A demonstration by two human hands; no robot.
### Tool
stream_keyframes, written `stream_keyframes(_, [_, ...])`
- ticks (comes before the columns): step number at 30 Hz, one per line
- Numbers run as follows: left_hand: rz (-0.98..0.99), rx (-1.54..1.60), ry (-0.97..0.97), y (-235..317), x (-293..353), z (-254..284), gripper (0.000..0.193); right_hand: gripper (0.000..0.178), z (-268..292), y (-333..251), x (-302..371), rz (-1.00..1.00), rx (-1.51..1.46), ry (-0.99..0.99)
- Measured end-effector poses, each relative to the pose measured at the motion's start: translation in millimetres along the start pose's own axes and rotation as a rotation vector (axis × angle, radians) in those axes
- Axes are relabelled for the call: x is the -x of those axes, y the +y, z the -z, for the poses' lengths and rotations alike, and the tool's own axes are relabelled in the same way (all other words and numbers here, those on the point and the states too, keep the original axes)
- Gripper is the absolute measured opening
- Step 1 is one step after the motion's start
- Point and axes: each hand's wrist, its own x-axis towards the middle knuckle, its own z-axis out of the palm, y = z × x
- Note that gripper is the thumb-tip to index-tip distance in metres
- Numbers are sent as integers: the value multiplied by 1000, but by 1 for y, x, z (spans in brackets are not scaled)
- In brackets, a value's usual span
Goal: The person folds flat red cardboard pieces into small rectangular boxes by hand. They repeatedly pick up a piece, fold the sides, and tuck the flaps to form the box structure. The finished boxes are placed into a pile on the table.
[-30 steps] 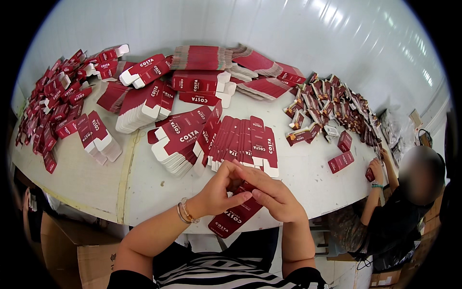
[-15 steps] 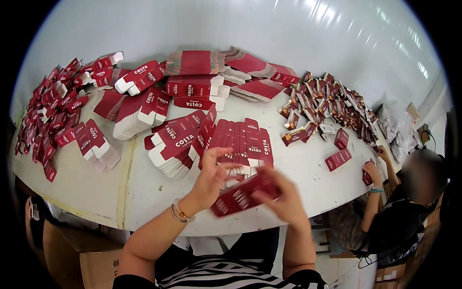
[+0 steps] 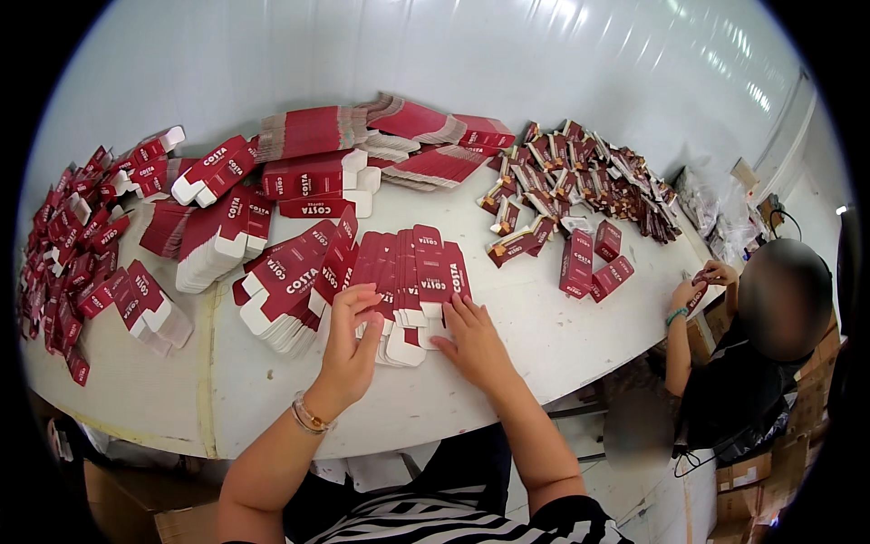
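In front of me a fanned row of flat red-and-white cartons [image 3: 390, 272] lies on the table. My right hand [image 3: 478, 346] rests at the near right edge of this row, fingers stretched out and fingertips touching the rightmost carton. My left hand [image 3: 347, 349] hovers by the row's left side, fingers loosely bent and apart, with nothing in it. Just left of it lies another stack of flat cartons [image 3: 294, 276], one carton leaning between the two groups. Three folded red boxes [image 3: 576, 263] sit together to the right.
Assembled red boxes [image 3: 72, 263] are heaped at the far left. More stacks of flat cartons [image 3: 313, 131] line the back, beside a pile of brown-and-gold sachets [image 3: 580, 177]. At the right, a co-worker's hands [image 3: 698, 290] hold a red box. The white table [image 3: 272, 399] curves along its front edge.
The red box that was in my right hand is out of it, and a third box now sits with the two at the right. My right hand has come down onto the flat cartons.
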Motion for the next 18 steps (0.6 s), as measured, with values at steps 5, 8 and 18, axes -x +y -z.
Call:
stream_keyframes(5, [-41, -26, 11, -2, 1, 3, 24, 41, 11, -13, 5, 83, 21, 29])
stream_keyframes(8, [-19, -15, -7, -6, 1, 3, 22, 37, 4, -16, 11, 79, 38, 124])
stream_keyframes(18, [131, 69, -86, 0, 4, -1, 22, 45, 23, -27, 17, 69, 30, 79])
